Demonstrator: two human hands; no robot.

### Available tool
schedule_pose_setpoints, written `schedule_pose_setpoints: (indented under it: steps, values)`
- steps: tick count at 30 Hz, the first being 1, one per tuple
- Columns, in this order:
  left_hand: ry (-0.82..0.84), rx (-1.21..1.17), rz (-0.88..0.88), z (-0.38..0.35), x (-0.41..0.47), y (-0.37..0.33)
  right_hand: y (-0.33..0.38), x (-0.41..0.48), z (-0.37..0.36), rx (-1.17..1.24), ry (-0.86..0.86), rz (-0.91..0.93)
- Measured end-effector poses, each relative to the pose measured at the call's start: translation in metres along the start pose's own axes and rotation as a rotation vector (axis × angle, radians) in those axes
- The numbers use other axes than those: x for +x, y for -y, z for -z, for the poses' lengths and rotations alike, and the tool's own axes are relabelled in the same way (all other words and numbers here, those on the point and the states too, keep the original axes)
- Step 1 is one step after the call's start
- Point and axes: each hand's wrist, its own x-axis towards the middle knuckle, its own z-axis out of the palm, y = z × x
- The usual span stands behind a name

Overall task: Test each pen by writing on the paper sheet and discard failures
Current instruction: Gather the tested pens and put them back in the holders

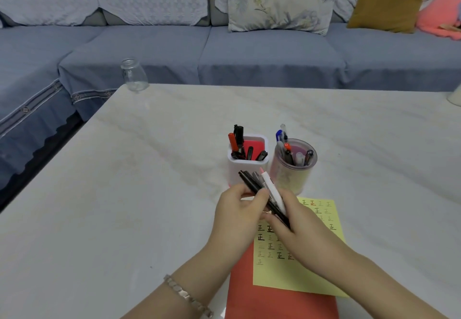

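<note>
Nearest: red board (pixel 274 303) w/ yellow paper sheet (pixel 299 276) on it, rows of handwritten 正 in black, red & faint ink. Above the sheet, L hand (pixel 237 209) & R hand (pixel 296 221) both clasp a bundle of pens (pixel 259 185), black plus one white. Just behind: white square holder (pixel 247 171) & clear round cup (pixel 291 176), both w/ pens. Far table corner: glass jar (pixel 133 75).

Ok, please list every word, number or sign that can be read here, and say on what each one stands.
"正": handwritten many times in rows on the yellow paper sheet, mostly in black, a few in red, some very faint.
On the bundle of pens, the white pen holder and the clear pen cup, no print can be read: it is too small or blurred.
</note>
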Motion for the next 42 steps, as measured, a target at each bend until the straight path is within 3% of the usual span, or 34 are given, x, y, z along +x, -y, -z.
schedule_pose_setpoints:
  steps: [8,15,17,22,26,30,32,37,42]
  values:
    - [0.031,-0.284,0.117,0.004,0.000,-0.001,-0.002,-0.005,0.002,0.197,0.036,-0.033]
    - [0.152,-0.169,0.065,0.004,0.005,-0.004,0.003,-0.003,0.010,0.405,0.026,-0.130]
    - [0.149,-0.109,0.027,0.002,0.005,-0.004,-0.003,0.000,0.011,0.376,-0.049,-0.129]
    - [0.007,0.004,-0.306,0.000,0.013,-0.020,-0.005,0.008,0.035,0.171,-0.261,-0.011]
    - [-0.089,-0.142,-0.664,0.006,0.031,-0.059,0.011,0.014,0.069,0.206,-0.499,0.226]
    - [-0.152,-0.143,-0.793,0.004,0.058,-0.071,0.013,0.025,0.085,0.126,-0.774,0.410]
    - [-0.148,-0.088,-0.719,0.000,0.071,-0.059,0.008,0.035,0.081,0.132,-0.801,0.403]
    - [-0.083,0.257,-0.529,0.006,0.089,-0.019,-0.015,0.057,0.060,-0.069,-0.620,0.226]
    - [-0.063,0.647,-0.564,0.008,0.099,-0.007,-0.025,0.062,0.054,-0.098,-0.632,0.106]
